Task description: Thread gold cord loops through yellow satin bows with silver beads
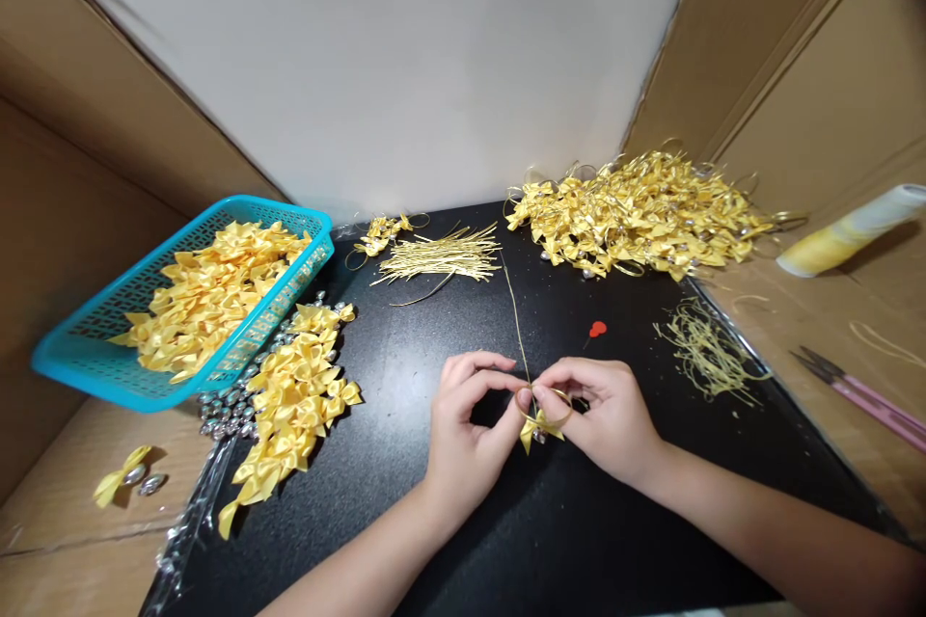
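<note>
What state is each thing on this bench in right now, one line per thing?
left hand: pinching the gold cord
right hand: pinching the cord's loop
gold cord: looped at the bow, tail trailing away
yellow bow: hanging between both hands
blue basket: tilted, full of bows
loose bows: heaped beside the basket
cut cords: lying bundled
finished pile: heaped at the back
scissors: closed, lying flat

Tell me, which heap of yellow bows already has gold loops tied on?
The far-right pile by the cardboard wall: gold cord loops and small silver beads show among its bows. The bows in the blue basket and the loose heap beside it are plain.
</note>
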Demonstrator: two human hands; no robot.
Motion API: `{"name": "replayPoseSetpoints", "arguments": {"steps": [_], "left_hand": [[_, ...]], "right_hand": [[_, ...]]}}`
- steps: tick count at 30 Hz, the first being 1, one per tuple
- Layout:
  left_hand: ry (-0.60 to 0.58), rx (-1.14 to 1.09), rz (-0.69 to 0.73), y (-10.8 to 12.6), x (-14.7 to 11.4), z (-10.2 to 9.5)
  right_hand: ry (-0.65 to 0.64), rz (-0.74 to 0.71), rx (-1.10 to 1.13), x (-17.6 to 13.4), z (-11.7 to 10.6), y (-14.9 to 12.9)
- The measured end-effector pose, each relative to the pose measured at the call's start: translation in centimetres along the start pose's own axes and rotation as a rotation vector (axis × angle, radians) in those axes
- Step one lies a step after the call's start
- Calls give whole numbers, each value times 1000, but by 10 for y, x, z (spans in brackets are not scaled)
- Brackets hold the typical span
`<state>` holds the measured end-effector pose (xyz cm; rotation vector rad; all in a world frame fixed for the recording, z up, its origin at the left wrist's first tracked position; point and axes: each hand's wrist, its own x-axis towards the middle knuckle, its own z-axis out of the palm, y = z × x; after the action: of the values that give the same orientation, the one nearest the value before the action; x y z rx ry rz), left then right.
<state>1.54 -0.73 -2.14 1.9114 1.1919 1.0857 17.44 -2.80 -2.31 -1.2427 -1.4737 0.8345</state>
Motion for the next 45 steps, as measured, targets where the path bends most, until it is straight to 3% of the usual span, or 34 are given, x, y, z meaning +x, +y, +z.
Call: {"name": "replayPoseSetpoints", "arguments": {"steps": [14,27,32,41,45], "left_hand": [[0,-49,-58,-2,-1,1],[38,-40,-28,-2,-1,0],[41,-45,-27,-1,-1,0],[39,-95,-55,-1,-1,0],[5,-126,-57,-1,-3,0]], "right_hand": [[20,-11,-6,-2,1,4],[48,68,33,-2,3,3],[4,79,55,-1,2,4],[-71,-133,-113,2,-5,-1],[-110,-162,-154,2,-7,0]]}}
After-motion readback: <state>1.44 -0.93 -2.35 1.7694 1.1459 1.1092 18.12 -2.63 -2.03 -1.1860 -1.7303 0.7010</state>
